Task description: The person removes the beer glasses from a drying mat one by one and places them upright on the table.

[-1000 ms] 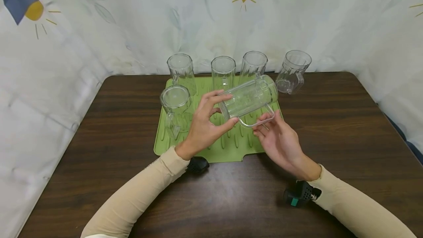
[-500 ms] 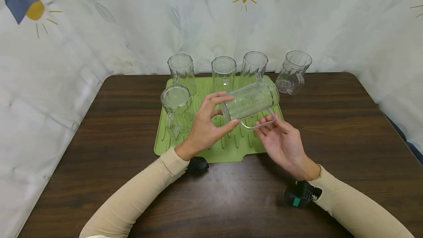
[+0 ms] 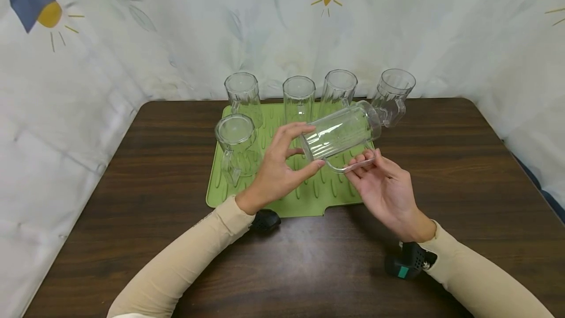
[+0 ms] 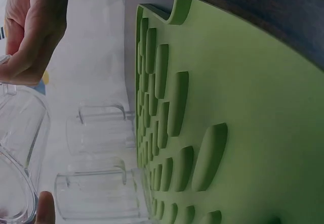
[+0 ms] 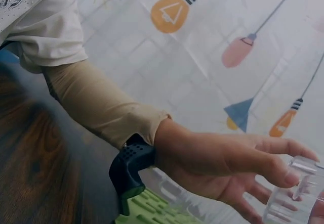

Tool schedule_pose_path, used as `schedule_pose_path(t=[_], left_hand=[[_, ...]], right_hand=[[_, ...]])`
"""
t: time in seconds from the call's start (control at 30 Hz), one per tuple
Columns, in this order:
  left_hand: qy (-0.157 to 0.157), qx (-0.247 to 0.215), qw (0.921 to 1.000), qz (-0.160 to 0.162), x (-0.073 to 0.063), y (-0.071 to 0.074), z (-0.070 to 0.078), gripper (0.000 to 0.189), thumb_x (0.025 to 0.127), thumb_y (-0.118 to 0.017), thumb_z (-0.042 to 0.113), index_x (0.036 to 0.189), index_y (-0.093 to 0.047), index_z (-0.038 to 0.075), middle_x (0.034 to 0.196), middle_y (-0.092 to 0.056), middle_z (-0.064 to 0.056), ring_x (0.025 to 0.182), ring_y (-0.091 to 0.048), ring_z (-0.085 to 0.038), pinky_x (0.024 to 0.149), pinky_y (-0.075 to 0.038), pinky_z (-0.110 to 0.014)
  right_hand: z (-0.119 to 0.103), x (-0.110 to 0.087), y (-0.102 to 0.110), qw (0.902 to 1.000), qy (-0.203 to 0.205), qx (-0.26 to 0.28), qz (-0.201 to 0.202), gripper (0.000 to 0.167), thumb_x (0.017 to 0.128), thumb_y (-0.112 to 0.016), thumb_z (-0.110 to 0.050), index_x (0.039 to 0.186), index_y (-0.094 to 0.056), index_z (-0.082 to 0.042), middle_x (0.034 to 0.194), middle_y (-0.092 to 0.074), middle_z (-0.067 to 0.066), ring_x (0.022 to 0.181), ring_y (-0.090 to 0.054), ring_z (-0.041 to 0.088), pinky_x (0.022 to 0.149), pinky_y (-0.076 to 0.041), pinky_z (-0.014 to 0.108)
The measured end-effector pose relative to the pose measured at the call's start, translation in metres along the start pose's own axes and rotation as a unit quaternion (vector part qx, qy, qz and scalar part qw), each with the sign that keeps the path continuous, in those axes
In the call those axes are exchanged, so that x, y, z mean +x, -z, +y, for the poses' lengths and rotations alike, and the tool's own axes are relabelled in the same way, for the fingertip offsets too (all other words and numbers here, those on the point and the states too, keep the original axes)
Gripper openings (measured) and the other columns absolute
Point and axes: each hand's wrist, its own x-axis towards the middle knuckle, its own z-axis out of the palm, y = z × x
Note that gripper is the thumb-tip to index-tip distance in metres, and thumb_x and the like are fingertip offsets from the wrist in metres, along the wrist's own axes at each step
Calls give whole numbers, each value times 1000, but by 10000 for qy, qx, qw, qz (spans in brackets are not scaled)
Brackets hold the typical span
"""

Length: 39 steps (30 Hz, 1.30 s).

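Observation:
A clear glass mug point(image 3: 340, 131) is held nearly on its side above the green ridged mat point(image 3: 304, 205), its handle facing down toward me. My left hand point(image 3: 278, 168) grips the mug's left end between thumb and fingers. At the right, my right hand point(image 3: 388, 193) pinches the handle, palm turned up. The right wrist view shows that hand's thumb point(image 5: 276, 171) against the clear mug. In the left wrist view, the mug point(image 4: 23, 133) hangs at the left edge, and only a fingertip of my left hand shows there.
A glass mug point(image 3: 236, 146) stands at the mat's left front. Behind stand more mugs: one at back left point(image 3: 243, 94), two in the middle point(image 3: 298, 94), and one at the right point(image 3: 395, 92) by the mat's edge. A patterned white curtain point(image 3: 176, 38) backs the brown table point(image 3: 441, 171).
Both hands and the held mug have shifted slightly to the right, the right hand a little more. The standing mugs stay in place.

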Motion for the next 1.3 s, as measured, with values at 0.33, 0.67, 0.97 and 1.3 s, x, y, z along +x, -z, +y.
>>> schedule_pose_path(t=[0.33, 0.67, 0.97, 1.3], left_hand=[[-15, 117, 9999, -106, 2, 5, 6, 76, 88, -82, 15, 153, -43, 12, 156, -43, -13, 143, -51, -26, 106, -57, -35], [104, 588, 9982, -78, 4, 17, 10, 78, 91, -78, 23, 157, -40, 6, 158, -45, -13, 141, -49, -26, 115, -49, -41], [-74, 993, 9950, 107, 6, 33, 20, 76, 93, -75, 23, 158, -40, 6, 160, -47, -12, 132, -57, -31, 114, -49, -46], [-234, 1656, 9854, 320, 1, 62, 30, 75, 93, -75, 21, 157, -41, 3, 156, -50, -15, 121, -58, -33, 104, -50, -49]], right_hand=[[-1, -4, -1, 9998, -8, 102, -179, 43, 115, -26, -23, 96, -58, -2, 97, -62, 9, 100, -59, 26, 101, -54, 32], [-5, -5, -5, 9988, 198, 352, -291, 45, 115, -25, -21, 95, -58, 1, 95, -62, 12, 97, -60, 27, 100, -54, 34], [-12, -5, -9, 9984, 308, 266, -381, 47, 115, -23, -21, 96, -59, 3, 96, -63, 15, 98, -62, 29, 100, -54, 35], [-21, -5, -11, 9981, 364, 35, -487, 47, 115, -24, -20, 97, -60, 5, 98, -65, 14, 98, -65, 28, 103, -54, 37]])
